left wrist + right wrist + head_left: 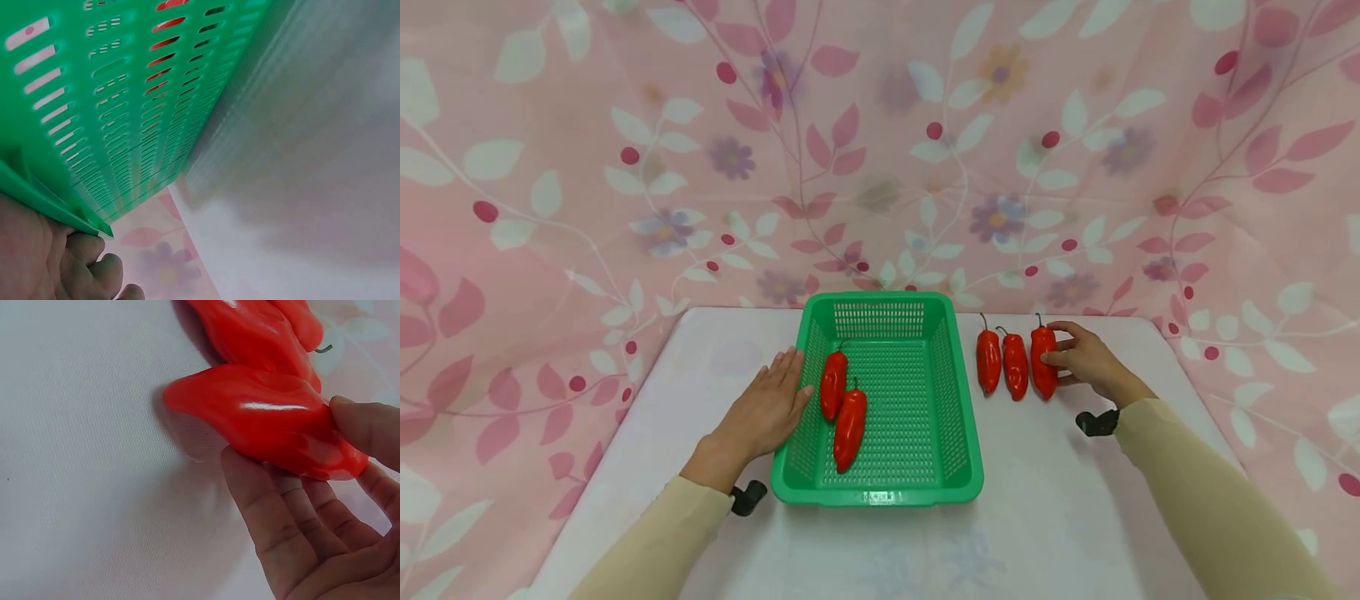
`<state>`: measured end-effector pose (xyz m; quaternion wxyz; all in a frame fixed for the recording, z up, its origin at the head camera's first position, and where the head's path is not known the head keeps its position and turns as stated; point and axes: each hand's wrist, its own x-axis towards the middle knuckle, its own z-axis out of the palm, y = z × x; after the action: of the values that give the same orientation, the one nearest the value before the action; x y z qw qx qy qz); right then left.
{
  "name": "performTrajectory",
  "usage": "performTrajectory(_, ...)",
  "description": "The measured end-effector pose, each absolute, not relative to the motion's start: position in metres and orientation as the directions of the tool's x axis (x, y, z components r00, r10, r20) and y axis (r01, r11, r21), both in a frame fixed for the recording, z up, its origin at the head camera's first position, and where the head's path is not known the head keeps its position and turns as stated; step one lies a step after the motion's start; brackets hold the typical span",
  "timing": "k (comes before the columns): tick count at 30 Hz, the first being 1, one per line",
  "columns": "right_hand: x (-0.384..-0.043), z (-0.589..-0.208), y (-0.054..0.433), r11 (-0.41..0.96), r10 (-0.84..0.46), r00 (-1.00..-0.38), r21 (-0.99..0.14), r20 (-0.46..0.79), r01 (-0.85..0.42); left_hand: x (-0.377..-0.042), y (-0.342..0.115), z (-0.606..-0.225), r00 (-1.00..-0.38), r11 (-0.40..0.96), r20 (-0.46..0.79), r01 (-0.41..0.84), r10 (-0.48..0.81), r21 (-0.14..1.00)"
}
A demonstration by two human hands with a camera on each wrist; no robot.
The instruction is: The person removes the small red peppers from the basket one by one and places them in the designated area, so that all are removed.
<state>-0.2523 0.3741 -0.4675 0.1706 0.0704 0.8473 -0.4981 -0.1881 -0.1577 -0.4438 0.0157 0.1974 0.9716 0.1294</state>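
My right hand pinches the rightmost red pepper on the table, thumb over its top and fingers along its side in the right wrist view. Just left of it lie a second red pepper and a third red pepper, stems pointing away from me. On the left rim of a green plastic basket rests my left hand, its fingers extended. Inside the basket, toward its left side, are two more peppers, the rear pepper and the front pepper.
The white-covered table carries everything. Behind it hangs a pink floral cloth. Between the basket's right wall and the row of peppers is a narrow strip of tabletop. Dark wrist devices sit under both forearms.
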Motion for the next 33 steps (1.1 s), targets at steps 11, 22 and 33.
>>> performTrajectory(11, -0.255, -0.474, 0.374, 0.533, -0.031, -0.928, -0.792, -0.371, 0.299, -0.188, -0.157, -0.443, -0.92, 0.885, 0.026, 0.383, 0.391, 0.266)
performTrajectory(22, -0.258, -0.478, 0.375, 0.544, -0.026, -0.921, -0.778, -0.389, 0.314, -0.19, -0.157, -0.444, -0.926, 0.891, 0.0, 0.364, 0.379, 0.272)
performTrajectory(33, -0.26, -0.481, 0.375, 0.561, -0.036, -0.913, -0.764, -0.407, 0.319, -0.189, -0.157, -0.445, -0.927, 0.892, 0.002, 0.361, 0.375, 0.272)
